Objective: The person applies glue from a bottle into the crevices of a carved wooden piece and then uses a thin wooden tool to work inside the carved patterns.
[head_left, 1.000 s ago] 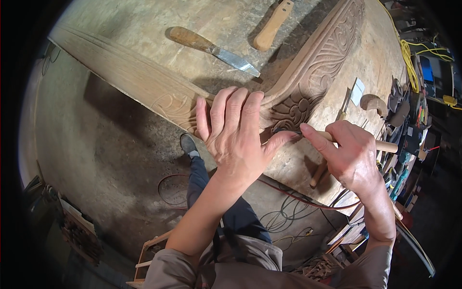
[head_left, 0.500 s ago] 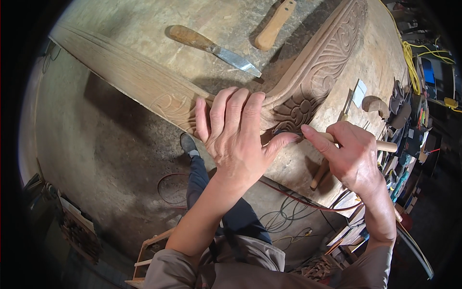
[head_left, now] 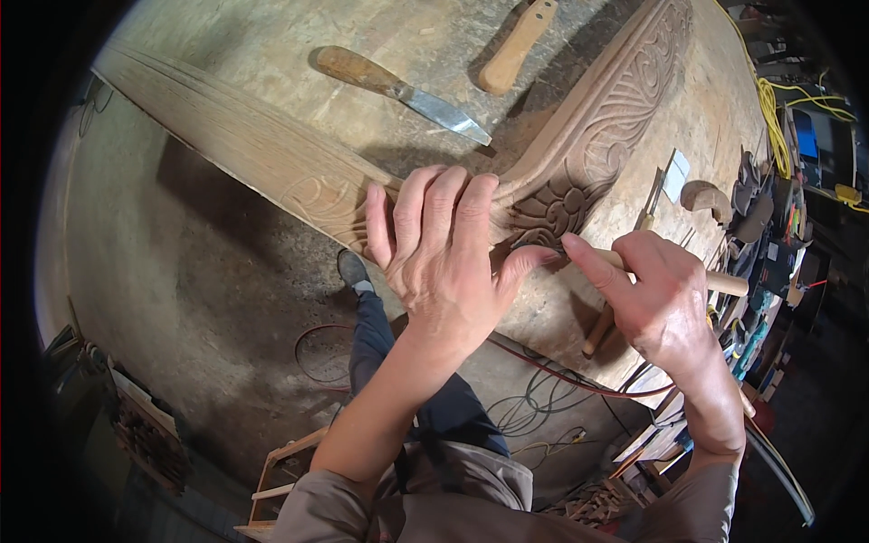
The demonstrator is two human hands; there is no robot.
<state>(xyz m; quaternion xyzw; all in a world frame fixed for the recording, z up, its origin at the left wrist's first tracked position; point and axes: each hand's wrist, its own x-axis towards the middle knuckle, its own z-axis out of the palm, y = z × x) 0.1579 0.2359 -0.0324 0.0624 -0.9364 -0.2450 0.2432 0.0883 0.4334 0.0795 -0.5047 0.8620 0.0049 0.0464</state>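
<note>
A carved wooden frame piece (head_left: 625,118) bends at a corner, with leaf scrolls along its right arm and a dark flower at the bend. My left hand (head_left: 445,271) lies over that corner, fingers stretched across the wood and thumb reaching toward the tool's tip. Closed in my right hand (head_left: 665,299) is a carving chisel with a round pale wooden handle (head_left: 730,284). Its working end points at the carving just below the flower; the blade is mostly hidden by my thumbs. My right index finger or thumb extends along the tool toward the tip.
On the worn bench (head_left: 272,36) beyond the frame lie a wooden-handled knife (head_left: 444,116) and a flat wooden handle (head_left: 516,54). Another wooden-handled tool (head_left: 598,331) rests under my right hand. Tools clutter the right side, near a yellow cord (head_left: 771,127). Hoses (head_left: 534,403) loop on the floor.
My right hand and the chisel have shifted very slightly left and down. The left hand has barely moved, its thumb edging left. The frame stays put.
</note>
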